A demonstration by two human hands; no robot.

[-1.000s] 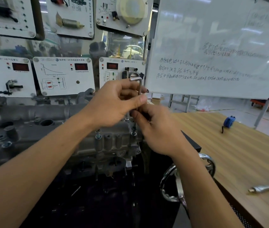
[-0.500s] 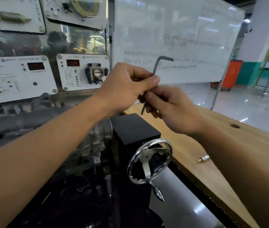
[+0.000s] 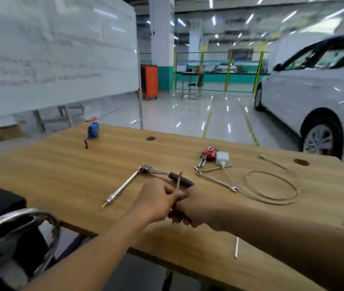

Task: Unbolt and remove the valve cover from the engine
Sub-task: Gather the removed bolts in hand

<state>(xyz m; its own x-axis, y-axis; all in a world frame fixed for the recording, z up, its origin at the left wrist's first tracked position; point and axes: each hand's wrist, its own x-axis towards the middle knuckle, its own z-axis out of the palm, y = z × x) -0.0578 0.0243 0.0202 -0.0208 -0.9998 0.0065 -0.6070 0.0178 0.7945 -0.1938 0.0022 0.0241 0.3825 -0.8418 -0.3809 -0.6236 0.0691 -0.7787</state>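
Both of my hands meet over the wooden table [image 3: 62, 177], holding a thin L-shaped hex key [image 3: 178, 181] whose upper end sticks up between them. My left hand [image 3: 156, 200] grips the key from the left and my right hand [image 3: 196, 208] closes round its lower part. The engine and its valve cover are out of view. A ratchet wrench with a long extension [image 3: 143, 177] lies on the table just beyond my hands.
A red hex key set [image 3: 208, 155], a white adapter [image 3: 222, 157] with a looped cable [image 3: 272, 185], a flat spanner [image 3: 217, 181] and a blue tape measure [image 3: 93, 130] lie on the table. The stand's chrome handwheel [image 3: 15, 238] is at lower left. A whiteboard [image 3: 51, 53] and a white car [image 3: 318, 91] stand behind.
My view has swung right, away from the engine to the table. Both hands have carried the hex key off the engine and lowered it over the tabletop.
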